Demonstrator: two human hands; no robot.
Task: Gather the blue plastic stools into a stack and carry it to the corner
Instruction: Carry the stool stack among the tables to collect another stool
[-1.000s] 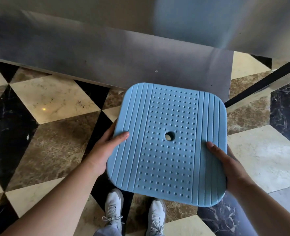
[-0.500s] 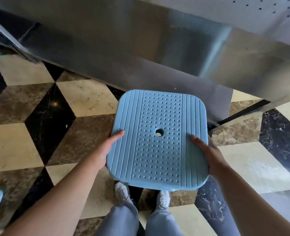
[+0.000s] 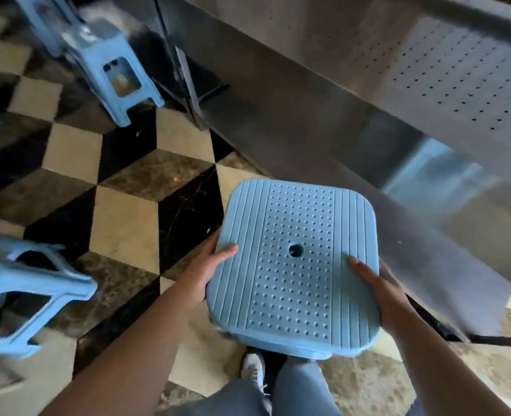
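Centrally, right of middle in the frame, the blue stool is held seat-up above the tiled floor. Left hand and right hand grip opposite seat edges, thumbs on top. Other blue stools: upper left, left edge.

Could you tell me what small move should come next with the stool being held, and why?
Probably step left and lower the held stool onto the upright stool: both the left hand and right hand grip it, and other stools remain unstacked.
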